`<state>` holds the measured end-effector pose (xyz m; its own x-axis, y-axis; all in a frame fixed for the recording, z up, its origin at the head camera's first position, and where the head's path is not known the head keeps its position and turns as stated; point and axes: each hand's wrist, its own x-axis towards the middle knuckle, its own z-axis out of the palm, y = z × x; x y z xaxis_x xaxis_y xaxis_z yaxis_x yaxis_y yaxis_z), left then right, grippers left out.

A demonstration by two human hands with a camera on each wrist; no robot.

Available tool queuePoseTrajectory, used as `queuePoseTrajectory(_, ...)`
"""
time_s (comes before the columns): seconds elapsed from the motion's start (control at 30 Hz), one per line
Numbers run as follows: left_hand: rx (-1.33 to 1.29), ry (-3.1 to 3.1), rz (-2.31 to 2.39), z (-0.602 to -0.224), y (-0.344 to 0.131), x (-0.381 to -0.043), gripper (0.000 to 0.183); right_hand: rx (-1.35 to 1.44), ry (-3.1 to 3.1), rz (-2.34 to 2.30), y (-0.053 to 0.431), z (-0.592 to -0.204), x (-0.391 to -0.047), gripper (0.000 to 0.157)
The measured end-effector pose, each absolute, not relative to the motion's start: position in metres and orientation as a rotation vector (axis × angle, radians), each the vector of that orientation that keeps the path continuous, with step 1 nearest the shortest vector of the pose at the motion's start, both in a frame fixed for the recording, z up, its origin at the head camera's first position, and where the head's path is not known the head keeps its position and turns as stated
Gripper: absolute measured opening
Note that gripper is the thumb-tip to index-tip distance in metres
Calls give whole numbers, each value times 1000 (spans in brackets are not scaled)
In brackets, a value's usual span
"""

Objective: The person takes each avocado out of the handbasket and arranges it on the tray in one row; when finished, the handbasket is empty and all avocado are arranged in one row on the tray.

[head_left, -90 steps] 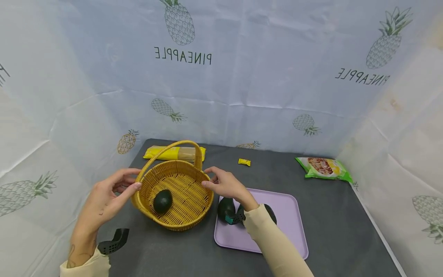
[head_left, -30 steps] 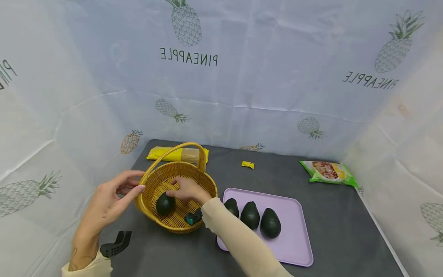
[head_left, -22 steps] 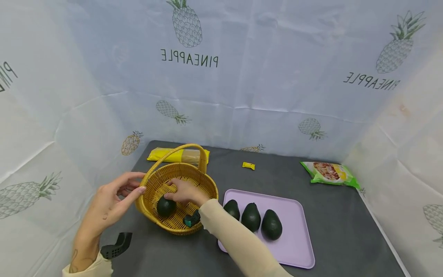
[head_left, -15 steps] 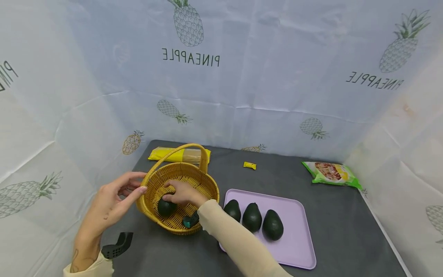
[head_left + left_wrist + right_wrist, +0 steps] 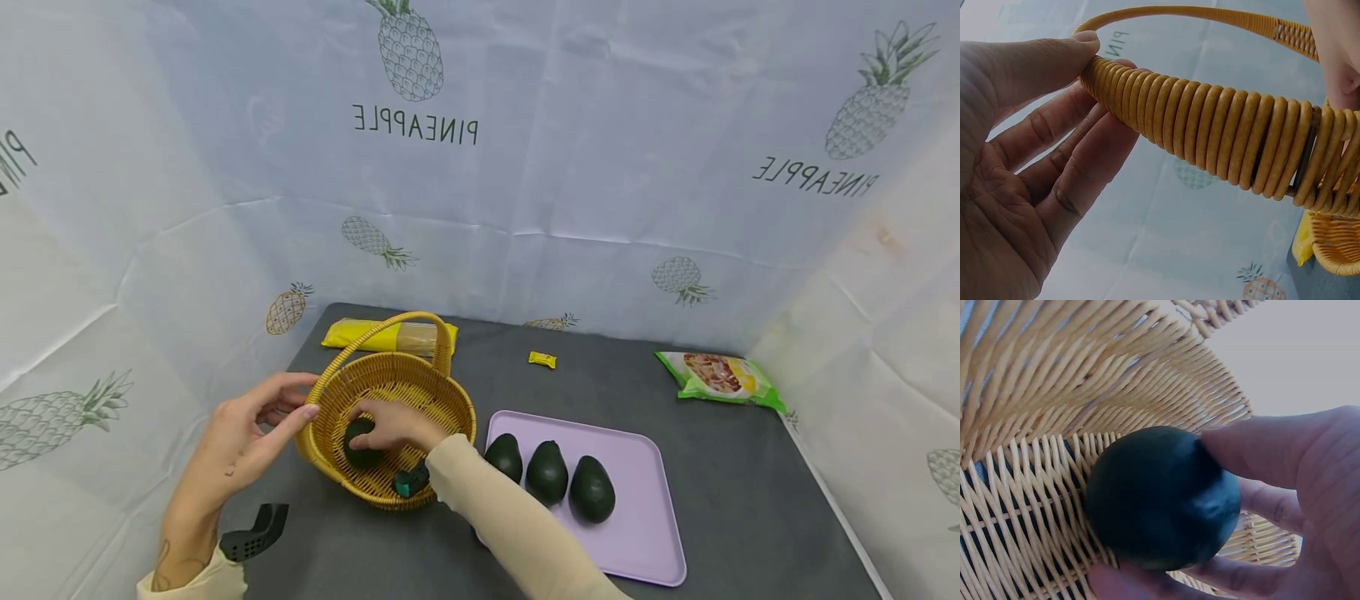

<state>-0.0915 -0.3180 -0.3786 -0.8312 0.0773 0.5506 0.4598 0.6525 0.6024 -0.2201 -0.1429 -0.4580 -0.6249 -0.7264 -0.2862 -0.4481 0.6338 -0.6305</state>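
Observation:
A yellow wicker basket [image 5: 442,408] stands on the dark table at the left, its arched handle up. My left hand [image 5: 243,433] pinches the handle's left side between thumb and fingers; the left wrist view shows the wrapped handle [image 5: 1210,134] close up. Inside the basket lies a dark green avocado [image 5: 1154,500]. My right hand [image 5: 393,425] reaches in and grips it, thumb on one side and fingers round the other. Three more avocados lie in a row on a lilac tray [image 5: 637,517] to the right: one [image 5: 504,457] partly behind the sleeve, then two [image 5: 547,473] beside it.
Behind the basket lies a long yellow packet [image 5: 360,333] with a clear window. A small yellow wrapped piece [image 5: 542,359] sits near the table's back. A green and white food bag [image 5: 720,379] lies at the back right. Pineapple-printed cloth [image 5: 570,167] walls the table.
My right hand has gone from the basket's right rim into the basket and closed round the avocado there. My left hand keeps its place at the handle. The view has shifted slightly.

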Motion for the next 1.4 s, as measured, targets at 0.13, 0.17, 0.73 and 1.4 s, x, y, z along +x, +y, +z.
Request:
queuePoseTrajectory(0.13,-415,-2396,-1057,-379,-319,-91,40,-918,2320,-660,-143,-455,-218,39)
queuePoseTrajectory(0.17,-415,-2398,-1056,-379,-319,-91,39,-925,2328,-638,-143,-455,-217,38)
queuePoseTrajectory(0.73,-404,-2398,-1055,-380,-320,-88,38,-1003,2396,-517,-141,-458,-210,45)
queuePoseTrajectory(1.4,-420,-2382,-1066,-379,-318,-92,41,-980,2365,-672,-113,-451,-226,50)
